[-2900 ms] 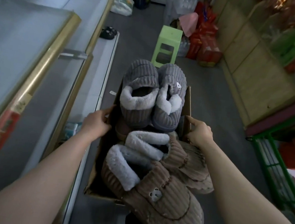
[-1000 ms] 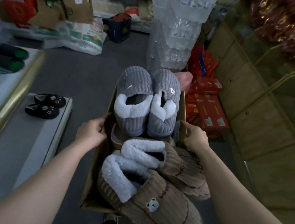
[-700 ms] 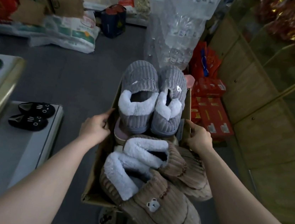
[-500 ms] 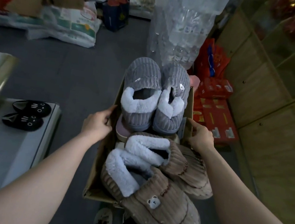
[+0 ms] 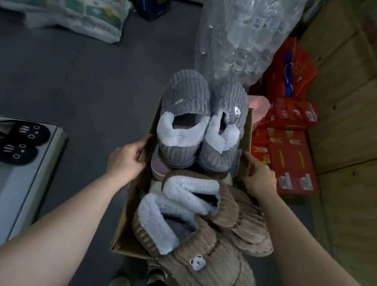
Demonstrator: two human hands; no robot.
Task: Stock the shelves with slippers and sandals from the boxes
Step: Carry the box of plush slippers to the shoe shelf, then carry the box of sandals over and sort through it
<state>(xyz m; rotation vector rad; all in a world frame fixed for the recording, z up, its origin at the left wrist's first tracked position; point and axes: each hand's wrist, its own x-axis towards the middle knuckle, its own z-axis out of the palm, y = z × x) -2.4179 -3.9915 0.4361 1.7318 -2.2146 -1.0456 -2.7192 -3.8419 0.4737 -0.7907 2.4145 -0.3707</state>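
Note:
I carry a cardboard box (image 5: 130, 209) in front of me, heaped with furry corduroy slippers. A grey pair (image 5: 199, 122) lies at its far end and a brown pair (image 5: 203, 244) with a small bear patch at the near end, spilling over the rim. A pinkish slipper (image 5: 159, 166) shows underneath. My left hand (image 5: 127, 159) grips the box's left wall and my right hand (image 5: 260, 179) grips its right wall, thumbs over the edges.
A grey low shelf (image 5: 12, 180) at the left bears a black pair of slippers (image 5: 14, 141). Ahead stands a stack of shrink-wrapped water bottles (image 5: 246, 31), with red cartons (image 5: 287, 159) and wooden cabinets (image 5: 364, 117) at the right. Bags (image 5: 76, 7) lie on the floor at the far left.
I have walked forward along the aisle carrying the box; the shelf with the black slippers slid toward the left edge and the bottle stack came nearer. Both hands keep their grip.

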